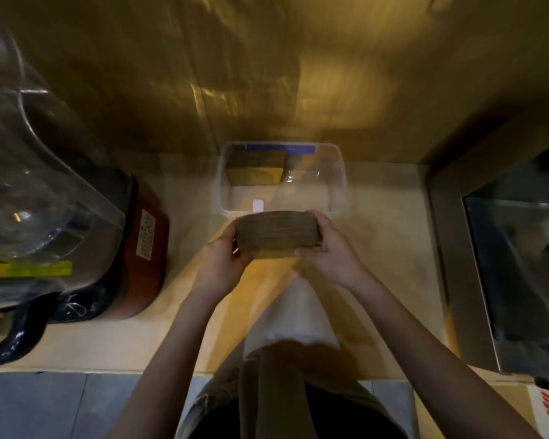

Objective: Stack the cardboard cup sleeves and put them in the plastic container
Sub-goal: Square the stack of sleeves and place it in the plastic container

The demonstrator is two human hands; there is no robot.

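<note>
A thick stack of brown cardboard cup sleeves (276,233) is held just above the counter, in front of the near rim of the clear plastic container (338,185). My left hand (224,259) grips the stack's left end and my right hand (332,248) grips its right end. Inside the container, another stack of sleeves (255,171) lies against the far left wall. The container's right half shows only its clear bottom.
A blender with a clear cover and a red base (146,248) stands at the left. A steel machine (504,264) fills the right side. A white plastic bag (293,315) lies on the beige counter (390,236) below my hands. A gold wall rises behind.
</note>
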